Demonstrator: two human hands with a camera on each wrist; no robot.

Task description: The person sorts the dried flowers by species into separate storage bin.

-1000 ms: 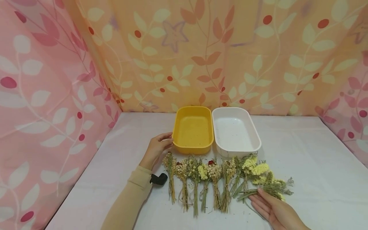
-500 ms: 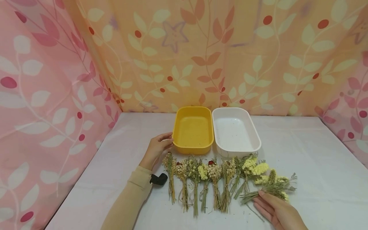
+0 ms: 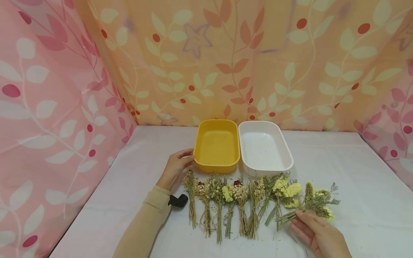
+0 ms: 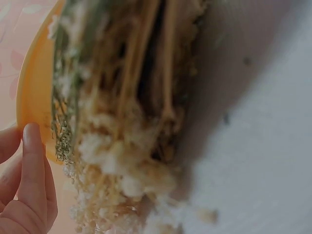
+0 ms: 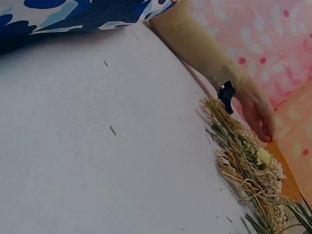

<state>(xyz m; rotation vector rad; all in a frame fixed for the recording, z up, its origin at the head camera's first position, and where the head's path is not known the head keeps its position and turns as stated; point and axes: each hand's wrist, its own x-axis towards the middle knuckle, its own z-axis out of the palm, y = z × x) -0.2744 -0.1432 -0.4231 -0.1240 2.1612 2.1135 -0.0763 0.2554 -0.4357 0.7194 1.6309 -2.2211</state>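
Observation:
My right hand (image 3: 317, 231) pinches a small dried-flower bunch (image 3: 317, 208) by its stems, thumb on top. Its yellow and grey-green heads point right. Between the hands, several tied dried-flower bunches (image 3: 242, 200) lie in a row, stems toward me; one rightward bunch has yellow heads (image 3: 292, 189). My left hand (image 3: 175, 165) touches the left rim of a yellow container (image 3: 216, 167), fingers fairly straight. In the left wrist view, the left fingers (image 4: 31, 165) lie by the yellow wall (image 4: 41, 87), and a blurred bunch (image 4: 122, 146) fills the middle. The right wrist view does not show the right hand.
A white container (image 3: 284, 150) stands directly right of the yellow one. Small stem crumbs (image 5: 113, 130) dot the white tabletop (image 3: 355, 179). Patterned cloth (image 3: 226, 64) hangs behind the table and at both sides. A black wrist mount (image 3: 178, 200) sits on my left wrist.
My right hand has moved a little to the right with its bunch, away from the neighbouring yellow-headed bunch. My left hand and both containers stay where they were.

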